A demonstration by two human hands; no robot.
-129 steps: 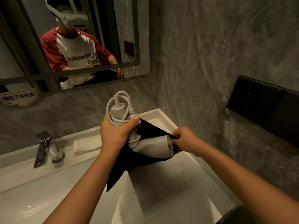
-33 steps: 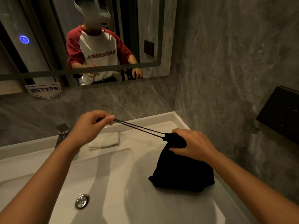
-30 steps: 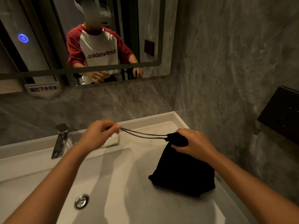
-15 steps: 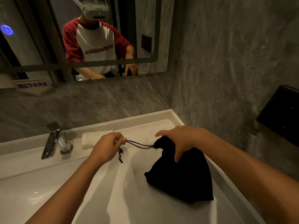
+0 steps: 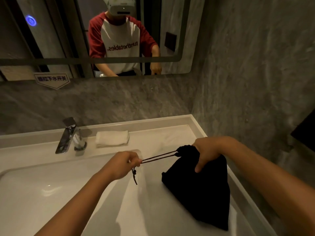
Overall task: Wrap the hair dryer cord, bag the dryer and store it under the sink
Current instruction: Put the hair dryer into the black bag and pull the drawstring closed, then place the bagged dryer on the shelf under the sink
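A black drawstring bag [image 5: 202,191] rests on the right side of the white sink counter [image 5: 170,133], bulging with its contents; the hair dryer and its cord are hidden inside. My right hand [image 5: 207,152] grips the gathered neck of the bag. My left hand [image 5: 121,165] pinches the two dark drawstrings [image 5: 158,157], which run taut from the bag's neck to my fingers. The knotted string ends dangle below my left hand.
A chrome faucet [image 5: 68,136] stands at the back left of the basin. A folded white towel [image 5: 111,138] lies behind the basin. A mirror [image 5: 102,36] hangs above. The grey stone wall [image 5: 255,82] closes the right side, with a dark panel [image 5: 305,132] on it.
The dryer went from half out of the bag into it. Within the last second my left hand pulled the drawstrings, slackened them, then drew them taut again; my right hand stayed on the neck.
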